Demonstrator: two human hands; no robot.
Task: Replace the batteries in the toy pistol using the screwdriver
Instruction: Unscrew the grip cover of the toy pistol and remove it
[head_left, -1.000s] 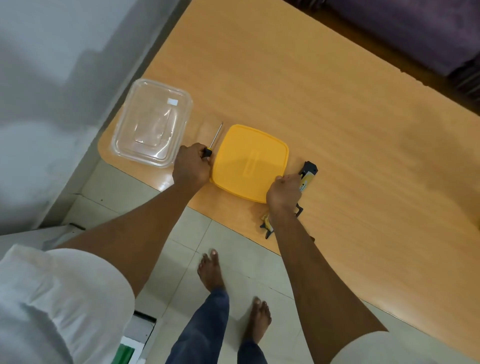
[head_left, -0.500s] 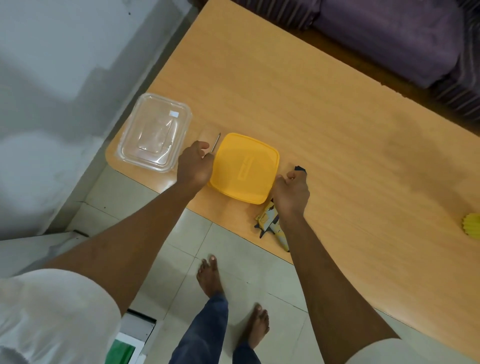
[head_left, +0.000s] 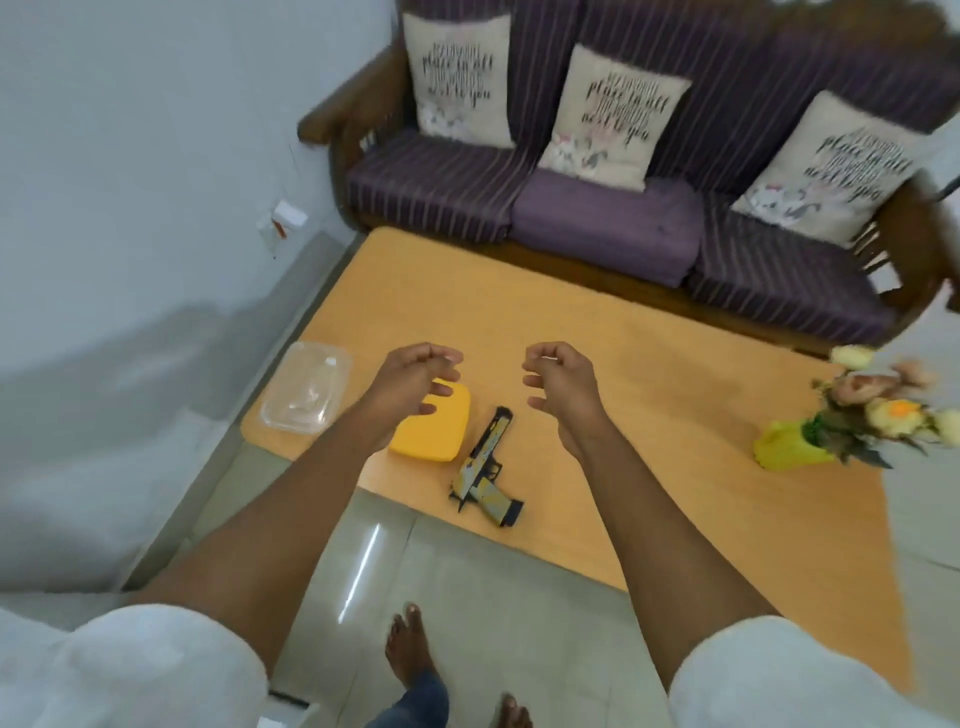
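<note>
- The orange wooden surface (head_left: 649, 364) carries the yellow square plastic lid (head_left: 441, 431) and, just right of it, the yellow-and-grey camouflage toy pistol (head_left: 483, 462), muzzle pointing away, grip at the near edge.
- Left hand (head_left: 410, 384) and right hand (head_left: 561, 384) hover raised, fingers loosely curled, empty; the right is nearer the pistol.
- A second ago both hands were down at the surface, the left on the screwdriver, now hidden.

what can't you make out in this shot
Head view only:
- Screwdriver: not visible; the left hand covers the spot beside the yellow lid.
- Toy pistol: battery cover and screws too small to see.
- Clear container: contents unclear through glare.
- Cushions: print blurred, unreadable.
- Flower vase: blurred, partly cut by the right edge.
</note>
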